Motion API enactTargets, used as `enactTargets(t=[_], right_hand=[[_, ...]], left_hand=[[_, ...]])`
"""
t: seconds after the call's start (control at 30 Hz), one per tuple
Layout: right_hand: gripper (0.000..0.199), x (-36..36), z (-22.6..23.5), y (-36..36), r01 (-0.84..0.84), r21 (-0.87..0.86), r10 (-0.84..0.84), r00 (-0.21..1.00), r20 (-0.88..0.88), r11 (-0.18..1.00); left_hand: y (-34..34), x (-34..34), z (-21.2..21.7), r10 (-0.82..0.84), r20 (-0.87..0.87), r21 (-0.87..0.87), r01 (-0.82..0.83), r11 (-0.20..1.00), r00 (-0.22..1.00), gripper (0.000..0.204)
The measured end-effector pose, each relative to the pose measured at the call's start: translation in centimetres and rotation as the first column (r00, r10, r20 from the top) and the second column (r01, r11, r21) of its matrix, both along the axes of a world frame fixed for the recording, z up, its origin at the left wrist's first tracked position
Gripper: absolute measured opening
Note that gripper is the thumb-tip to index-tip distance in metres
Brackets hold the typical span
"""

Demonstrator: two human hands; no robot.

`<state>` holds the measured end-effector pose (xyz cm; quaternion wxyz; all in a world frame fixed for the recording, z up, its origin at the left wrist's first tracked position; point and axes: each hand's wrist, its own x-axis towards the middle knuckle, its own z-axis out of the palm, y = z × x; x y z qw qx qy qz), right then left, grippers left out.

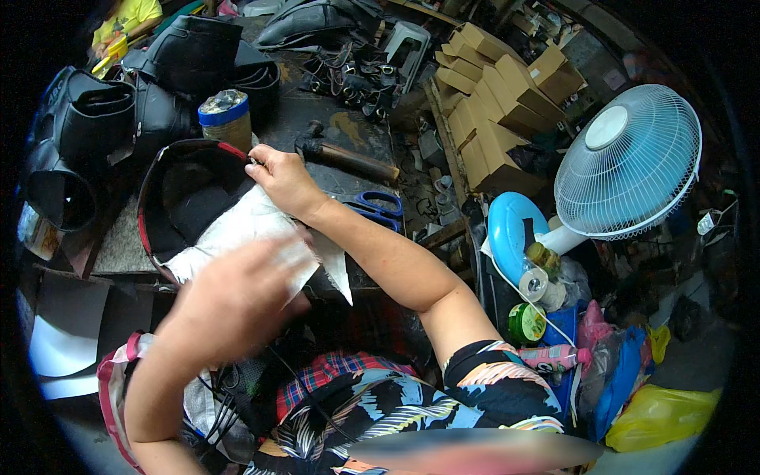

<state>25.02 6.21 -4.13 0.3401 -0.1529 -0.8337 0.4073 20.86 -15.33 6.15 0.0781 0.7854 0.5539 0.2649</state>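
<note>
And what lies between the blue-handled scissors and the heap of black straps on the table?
In the head view, the wooden-handled hammer lies between the scissors and the black straps.

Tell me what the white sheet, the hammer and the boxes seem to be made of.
White sheet: probably matte fabric, judging by its soft creases, though a thin synthetic lining is possible.
Hammer: handle likely worn wood, from its uneven brown; head seemingly dark metal.
Boxes: almost surely plain cardboard, matte tan with straight folded edges.
</note>
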Motion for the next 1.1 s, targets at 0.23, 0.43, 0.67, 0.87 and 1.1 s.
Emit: enactTargets(t=[0.23,0.43,0.67,0.87,1.1], right_hand=[[0.047,2.0,5.7,-2.0,0.199,0.554,-0.131,0.978,-0.161,0.808],[0.072,1.9,4.2,-6.9,-0.207,0.459,0.172,0.978,0.117,0.864],[0.080,2.5,-0.1,-4.6,-0.383,0.530,0.135,0.884,0.447,0.757],[0.067,1.7,0.4,-4.3,-0.366,0.318,0.230,0.891,0.392,0.875],[0.067,2.3,-0.2,-4.6,-0.325,0.645,0.151,0.939,0.310,0.692]], left_hand=[[2.7,-5.3,-4.8,0.430,-0.456,-0.157,-0.546,0.823,0.779,0.091],[2.5,-6.5,-7.9,0.571,-0.031,-0.060,-0.572,0.818,0.820,0.093],[-0.6,-6.2,-11.0,0.555,-0.142,0.148,-0.537,0.830,0.820,0.086],[-3.6,-3.5,-9.0,0.330,-0.326,0.016,-0.343,0.939,0.886,0.076],[-4.8,-3.7,-7.6,0.142,-0.432,0.069,-0.124,0.990,0.891,0.060]])
